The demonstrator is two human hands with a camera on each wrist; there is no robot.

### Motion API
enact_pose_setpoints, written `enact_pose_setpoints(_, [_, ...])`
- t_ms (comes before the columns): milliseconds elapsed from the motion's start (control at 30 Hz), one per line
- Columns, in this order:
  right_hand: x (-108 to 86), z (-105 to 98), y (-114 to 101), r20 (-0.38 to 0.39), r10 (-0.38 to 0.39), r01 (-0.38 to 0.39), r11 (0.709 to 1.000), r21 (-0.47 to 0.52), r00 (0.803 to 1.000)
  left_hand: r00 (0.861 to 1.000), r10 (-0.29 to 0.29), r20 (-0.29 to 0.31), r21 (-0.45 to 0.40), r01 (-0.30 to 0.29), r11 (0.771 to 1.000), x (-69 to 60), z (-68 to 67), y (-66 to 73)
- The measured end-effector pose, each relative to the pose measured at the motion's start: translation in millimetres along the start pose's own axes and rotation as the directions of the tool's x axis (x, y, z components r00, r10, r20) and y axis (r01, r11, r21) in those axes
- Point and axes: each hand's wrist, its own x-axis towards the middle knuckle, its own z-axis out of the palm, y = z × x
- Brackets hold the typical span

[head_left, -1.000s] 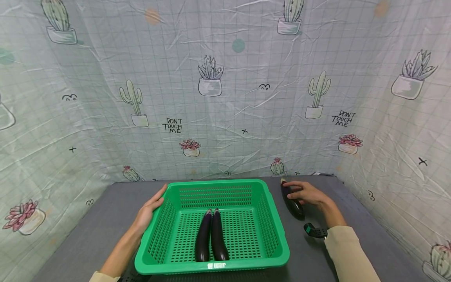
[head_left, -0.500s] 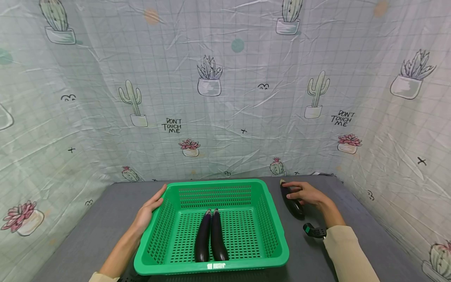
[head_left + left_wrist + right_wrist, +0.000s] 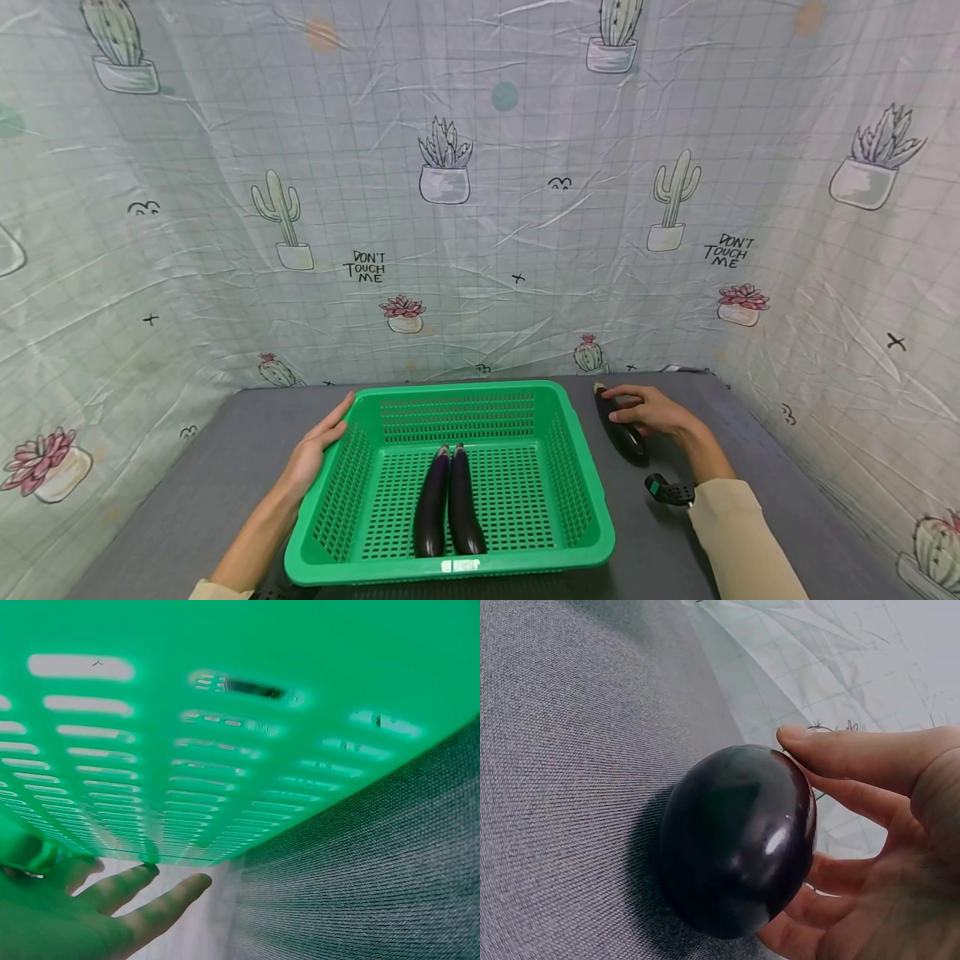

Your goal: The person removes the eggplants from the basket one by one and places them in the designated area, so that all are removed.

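A green basket (image 3: pixel 450 569) stands on the table with two dark eggplants (image 3: pixel 431 512) side by side inside it. Against its left side rests my left hand (image 3: pixel 309 458), fingers extended along the wall; the left wrist view shows those fingers (image 3: pixel 161 907) spread by the slotted wall (image 3: pixel 157 765). To the right of the basket a third eggplant (image 3: pixel 624 437) lies on the table, its stem end pointing away. My right hand (image 3: pixel 656 414) holds it, thumb on one side and fingers around the other, as the right wrist view shows with the eggplant's rounded end (image 3: pixel 735 840) beside the hand (image 3: pixel 877 847).
A grey cloth-covered table (image 3: pixel 187 492) lies under everything. Behind it and at both sides hangs a pale sheet (image 3: pixel 517 225) printed with cacti. A black device (image 3: pixel 670 492) is on my right wrist.
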Motion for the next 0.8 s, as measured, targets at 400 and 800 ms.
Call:
enact_pose_setpoints(400, [0.6,-1.2,0.6,0.011,-0.011,0.011,1.0,0.02,1.0,1.0,0.006,-0.003,0.018,-0.006,1.0,-0.6,-0.1,1.1])
enact_pose_setpoints(800, [1.4,0.2,0.6,0.008,0.0,0.0,1.0,0.017,1.0,1.0,0.008,-0.011,0.032,-0.008,0.999,-0.5,0.1,2.2])
